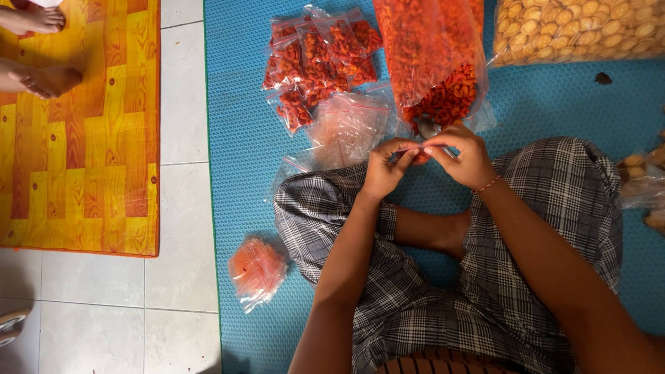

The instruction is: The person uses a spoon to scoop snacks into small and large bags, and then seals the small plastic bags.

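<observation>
My left hand (384, 168) and my right hand (465, 154) meet over my lap, both pinching the top of a small clear bag (418, 154) of red-orange snacks. Just beyond my fingers lies a large open plastic bag (429, 55) full of the same curled red-orange snacks, with a metal spoon (427, 128) at its mouth. I sit cross-legged in checked cloth on a blue mat (242, 138).
Several small filled bags (315, 59) lie piled at the back, with empty clear bags (346, 128) in front of them. One filled bag (256, 270) lies by my left knee. A big bag of round pale crackers (582, 28) sits far right. Another person's feet (41, 48) rest on an orange mat (83, 138).
</observation>
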